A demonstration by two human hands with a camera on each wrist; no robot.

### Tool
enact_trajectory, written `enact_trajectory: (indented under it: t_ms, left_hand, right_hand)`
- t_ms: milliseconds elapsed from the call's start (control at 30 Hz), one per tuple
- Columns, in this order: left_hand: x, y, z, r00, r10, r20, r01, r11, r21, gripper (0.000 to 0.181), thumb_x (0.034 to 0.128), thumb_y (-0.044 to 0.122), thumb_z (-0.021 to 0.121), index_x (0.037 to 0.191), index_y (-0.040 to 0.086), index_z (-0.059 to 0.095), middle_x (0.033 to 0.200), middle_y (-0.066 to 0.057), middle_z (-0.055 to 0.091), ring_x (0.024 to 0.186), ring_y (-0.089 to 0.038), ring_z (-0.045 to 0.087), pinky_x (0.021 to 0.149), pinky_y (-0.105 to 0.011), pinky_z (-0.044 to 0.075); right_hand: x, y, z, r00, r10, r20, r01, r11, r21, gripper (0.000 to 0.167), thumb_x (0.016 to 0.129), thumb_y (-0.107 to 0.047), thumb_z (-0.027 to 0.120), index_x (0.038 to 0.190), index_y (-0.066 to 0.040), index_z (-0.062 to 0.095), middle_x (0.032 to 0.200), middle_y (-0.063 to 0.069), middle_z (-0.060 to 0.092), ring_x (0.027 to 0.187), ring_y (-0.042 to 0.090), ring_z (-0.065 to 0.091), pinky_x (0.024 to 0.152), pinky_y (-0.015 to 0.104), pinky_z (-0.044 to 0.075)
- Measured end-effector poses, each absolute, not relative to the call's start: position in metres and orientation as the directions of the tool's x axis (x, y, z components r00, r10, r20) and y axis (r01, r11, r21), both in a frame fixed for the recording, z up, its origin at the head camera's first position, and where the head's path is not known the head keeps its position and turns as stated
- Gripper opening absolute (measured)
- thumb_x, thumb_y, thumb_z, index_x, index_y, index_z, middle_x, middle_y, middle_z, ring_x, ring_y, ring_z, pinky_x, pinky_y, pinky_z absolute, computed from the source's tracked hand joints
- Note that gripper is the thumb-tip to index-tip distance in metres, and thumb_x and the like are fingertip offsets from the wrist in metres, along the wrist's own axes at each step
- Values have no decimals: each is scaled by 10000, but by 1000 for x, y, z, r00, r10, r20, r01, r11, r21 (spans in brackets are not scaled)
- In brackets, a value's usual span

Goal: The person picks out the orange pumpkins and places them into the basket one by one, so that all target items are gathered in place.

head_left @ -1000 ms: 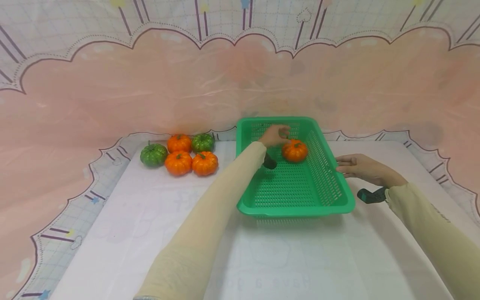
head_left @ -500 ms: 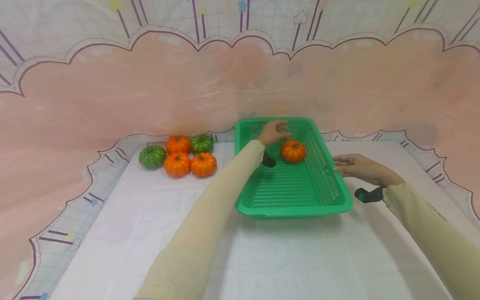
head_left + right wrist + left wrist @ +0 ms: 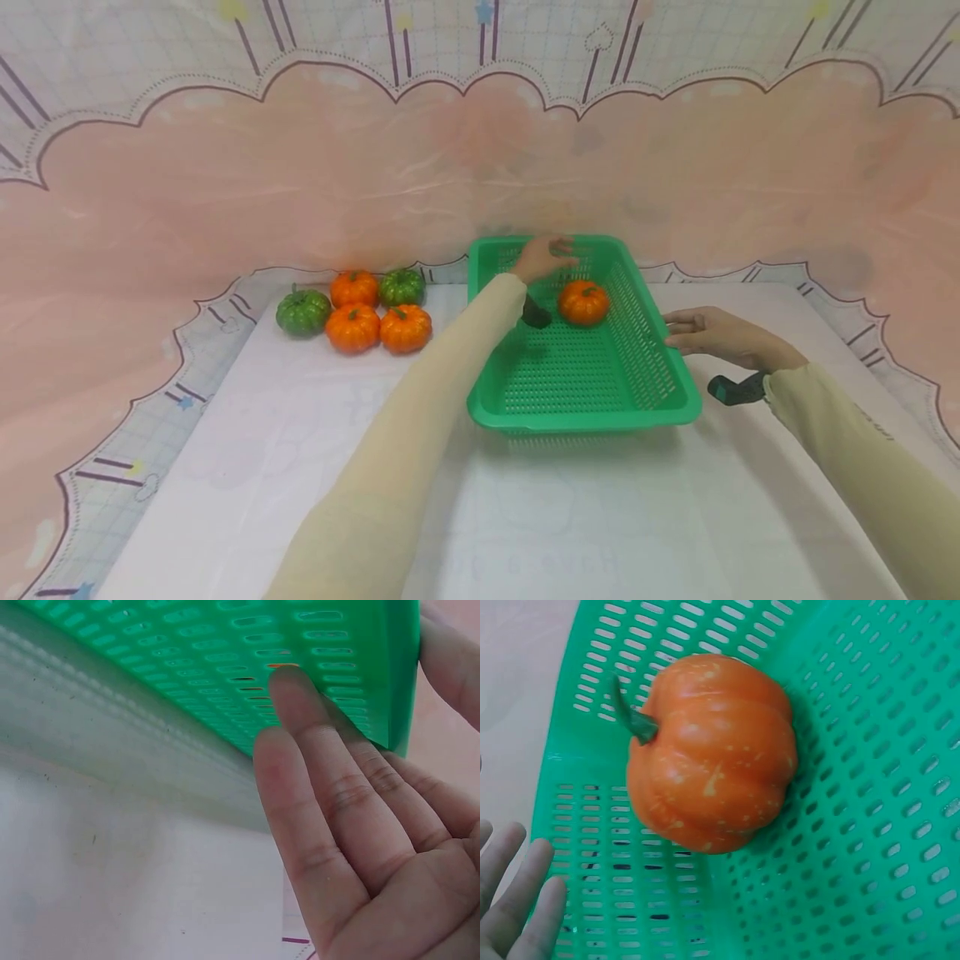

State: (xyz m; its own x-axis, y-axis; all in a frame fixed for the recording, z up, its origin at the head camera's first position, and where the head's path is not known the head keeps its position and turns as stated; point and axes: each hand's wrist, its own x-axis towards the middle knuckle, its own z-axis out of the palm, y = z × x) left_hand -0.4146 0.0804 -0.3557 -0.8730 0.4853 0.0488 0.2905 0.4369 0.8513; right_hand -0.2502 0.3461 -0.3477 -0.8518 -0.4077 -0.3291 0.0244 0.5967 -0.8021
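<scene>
An orange pumpkin (image 3: 583, 302) lies in the far part of the green basket (image 3: 570, 421); the left wrist view shows the pumpkin (image 3: 716, 754) with its green stem. My left hand (image 3: 545, 258) hovers over the basket beside the pumpkin, fingers spread and holding nothing. In the left wrist view, the fingers of my left hand (image 3: 517, 900) stand apart from the pumpkin. My right hand (image 3: 723, 336) is at the basket's right side; in the right wrist view, the fairly straight fingers of my right hand (image 3: 360, 817) rest against the basket's outer wall (image 3: 225, 660).
Left of the basket, orange pumpkins (image 3: 353, 327) and green pumpkins (image 3: 303, 312) stand grouped on the white table (image 3: 300, 467). A patterned cloth (image 3: 375, 167) hangs behind. A dark wrist device (image 3: 738, 389) sits under the right wrist.
My left hand has lifted slightly away from the pumpkin, up and to the left. The pumpkin stays in the basket, and my right hand keeps its place at the basket's side.
</scene>
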Motion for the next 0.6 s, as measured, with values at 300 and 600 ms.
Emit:
enact_trajectory:
  t_ms: [300,600]
  left_hand:
    - [-407,59,-340,-850,521,84,312,368,876,512,898,183,633,1368,64,468,1303,-123,583,1244,-249,508,1006,-369,463]
    - [-398,40,-324,-830,553,77,322,361,875,540,909,153,615,1404,54,423,1339,-163,548,1267,-248,494,1037,-356,446]
  right_hand:
    - [-250,346,-350,-850,-406,-335,26,603,-797,689,966,-237,516,1444,118,172,1482,299,270,1335,459,337,1044,417,438]
    - [-250,345,-348,-852,-403,-333,26,604,-796,679,965,-235,519,1439,122,190,1463,297,314,1320,442,374,1032,393,454]
